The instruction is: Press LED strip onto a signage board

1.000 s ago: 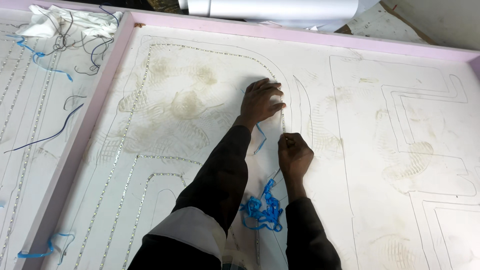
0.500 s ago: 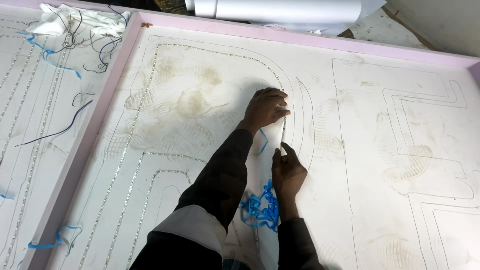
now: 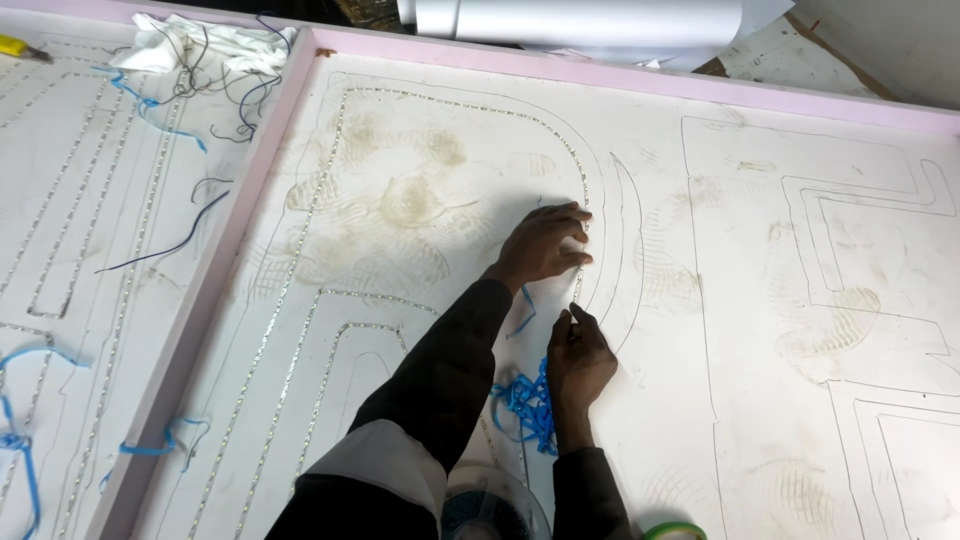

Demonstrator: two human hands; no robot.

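- Two hands on one white panel [image 3: 760, 300]; a second panel [image 3: 70, 200] lies at 9 o'clock, past the pink frame [image 3: 240, 230].
- My left hand [image 3: 543, 245] presses flat, fingers spread, on the beaded light strip [image 3: 583, 215] along the curved groove.
- My right hand [image 3: 578, 358], at 6 o'clock of the left, pinches the same strip between thumb and forefinger.
- One tangle of blue backing tape [image 3: 528, 400] beside my right wrist.
- One grey roll [image 3: 580, 18] at 12 o'clock.
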